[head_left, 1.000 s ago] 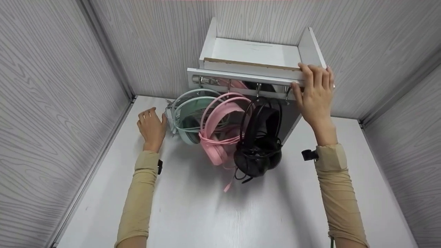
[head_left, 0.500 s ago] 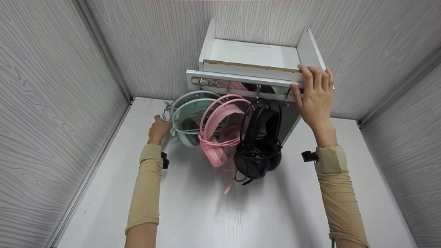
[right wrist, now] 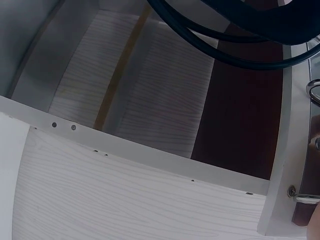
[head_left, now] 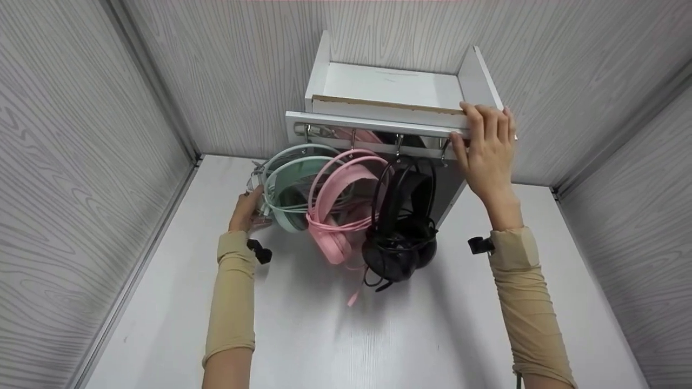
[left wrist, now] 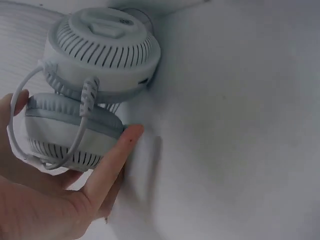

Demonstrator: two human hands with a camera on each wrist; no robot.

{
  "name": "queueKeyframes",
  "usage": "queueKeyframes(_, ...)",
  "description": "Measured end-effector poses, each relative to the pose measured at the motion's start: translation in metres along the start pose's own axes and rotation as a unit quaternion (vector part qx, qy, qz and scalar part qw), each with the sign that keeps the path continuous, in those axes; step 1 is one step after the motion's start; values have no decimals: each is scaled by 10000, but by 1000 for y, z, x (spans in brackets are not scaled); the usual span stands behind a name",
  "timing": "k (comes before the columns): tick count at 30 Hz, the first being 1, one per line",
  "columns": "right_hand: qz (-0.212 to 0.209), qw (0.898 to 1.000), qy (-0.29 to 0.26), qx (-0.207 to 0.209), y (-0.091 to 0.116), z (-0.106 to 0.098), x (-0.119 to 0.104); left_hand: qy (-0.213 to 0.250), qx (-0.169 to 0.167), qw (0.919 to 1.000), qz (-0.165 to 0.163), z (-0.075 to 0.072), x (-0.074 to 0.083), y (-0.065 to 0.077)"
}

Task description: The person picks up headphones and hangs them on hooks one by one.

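Note:
My left hand (head_left: 244,209) is at the left side of a hanging group of headphones. In the left wrist view, its thumb and fingers lie around the lower ear cup (left wrist: 75,132) of white headphones (left wrist: 102,55); in the head view these are mostly hidden. Just right of them hang mint-green headphones (head_left: 281,181), pink headphones (head_left: 328,243) and black headphones (head_left: 394,262), their cables wound round them. My right hand (head_left: 489,154) grips the front right corner of a white shelf (head_left: 392,84), fingers over the top and thumb on the hook rail (head_left: 373,123).
Several metal hooks line the rail; the rightmost hook (head_left: 444,151) bears nothing. A pink microphone tip (head_left: 353,298) dangles low over the white tabletop (head_left: 367,351). Wood-grain panels (head_left: 243,70) enclose the back and sides. The right wrist view shows the shelf's open frame (right wrist: 140,145).
My left hand has moved right, from beside the headphones to the white pair, and now holds its ear cup. The right hand keeps its grip on the shelf. The head view has shifted slightly.

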State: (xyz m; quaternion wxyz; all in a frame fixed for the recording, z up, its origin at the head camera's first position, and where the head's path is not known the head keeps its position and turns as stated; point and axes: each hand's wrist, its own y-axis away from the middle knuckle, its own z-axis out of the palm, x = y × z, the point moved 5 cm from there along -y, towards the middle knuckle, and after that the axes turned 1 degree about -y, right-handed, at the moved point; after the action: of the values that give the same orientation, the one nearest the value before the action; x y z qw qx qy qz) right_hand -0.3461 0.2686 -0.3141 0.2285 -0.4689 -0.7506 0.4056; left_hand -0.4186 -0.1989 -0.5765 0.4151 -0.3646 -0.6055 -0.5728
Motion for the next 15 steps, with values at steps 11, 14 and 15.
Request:
queueKeyframes(11,20,9999,85,-108,0,1,-1,1130,1206,9862,-39,15,1,11)
queueKeyframes(14,36,9999,94,-102,0,1,0,838,1546,9844,89,13,-1,11)
queueKeyframes(15,40,9999,110,-105,0,1,1,752,1641,9835,136,13,-2,11)
